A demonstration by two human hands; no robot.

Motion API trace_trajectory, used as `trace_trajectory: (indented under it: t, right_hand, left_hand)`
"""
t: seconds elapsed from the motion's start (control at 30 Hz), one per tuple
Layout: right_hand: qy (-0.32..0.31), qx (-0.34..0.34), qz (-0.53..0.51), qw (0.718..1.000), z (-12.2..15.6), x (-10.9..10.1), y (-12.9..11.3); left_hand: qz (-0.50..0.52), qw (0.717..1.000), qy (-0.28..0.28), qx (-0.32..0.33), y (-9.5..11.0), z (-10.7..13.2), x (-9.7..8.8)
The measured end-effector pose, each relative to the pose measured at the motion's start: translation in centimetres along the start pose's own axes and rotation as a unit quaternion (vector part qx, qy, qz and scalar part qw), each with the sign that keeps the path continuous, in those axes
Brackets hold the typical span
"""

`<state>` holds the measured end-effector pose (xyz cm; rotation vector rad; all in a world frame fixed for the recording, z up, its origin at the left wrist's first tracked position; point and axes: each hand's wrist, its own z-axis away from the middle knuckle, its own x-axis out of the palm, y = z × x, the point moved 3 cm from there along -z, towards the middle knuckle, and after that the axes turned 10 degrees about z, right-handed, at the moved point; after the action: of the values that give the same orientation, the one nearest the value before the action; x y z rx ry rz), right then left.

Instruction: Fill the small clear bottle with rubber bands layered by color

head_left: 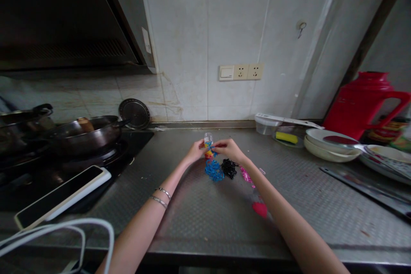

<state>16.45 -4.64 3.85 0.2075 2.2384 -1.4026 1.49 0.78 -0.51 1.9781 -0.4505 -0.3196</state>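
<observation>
My left hand (pixel 195 151) is closed around a small clear bottle (pixel 208 138) with coloured contents, held upright above the steel counter (pixel 205 214). My right hand (pixel 228 149) pinches something small and blue at the bottle's side. Just below the hands lie a pile of blue clips (pixel 214 171) and a pile of black clips (pixel 229 168). A pink heap (pixel 246 176) and a red piece (pixel 260 209) lie partly hidden under my right forearm.
A wok (pixel 84 135) and another pan sit on the stove at left. A phone (pixel 61 196) and white cable (pixel 80 227) lie near the front left. Stacked plates (pixel 330 143), a sponge (pixel 287 137) and a red thermos (pixel 362 102) stand at right.
</observation>
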Motion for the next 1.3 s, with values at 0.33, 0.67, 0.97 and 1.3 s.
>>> trace_trajectory:
  t: [0.33, 0.67, 0.97, 1.3]
  right_hand:
    - [0.086, -0.023, -0.054, 0.995, -4.9, -3.3, -3.2]
    - [0.079, -0.029, -0.056, 0.995, -6.8, -1.6, -1.8]
    - [0.063, -0.045, -0.009, 0.997, -7.1, -1.4, -2.1]
    - [0.076, -0.072, 0.064, 0.992, -6.3, -2.2, -1.9]
  left_hand:
    - [-0.022, 1.0, 0.011, -0.012, 0.3, 0.3, 0.2]
    - [-0.023, 1.0, 0.012, 0.001, -0.3, 0.0, 0.0]
    - [-0.025, 1.0, 0.016, -0.004, -0.2, 0.1, 0.1]
    - [-0.025, 1.0, 0.009, -0.008, 0.0, 0.2, 0.2]
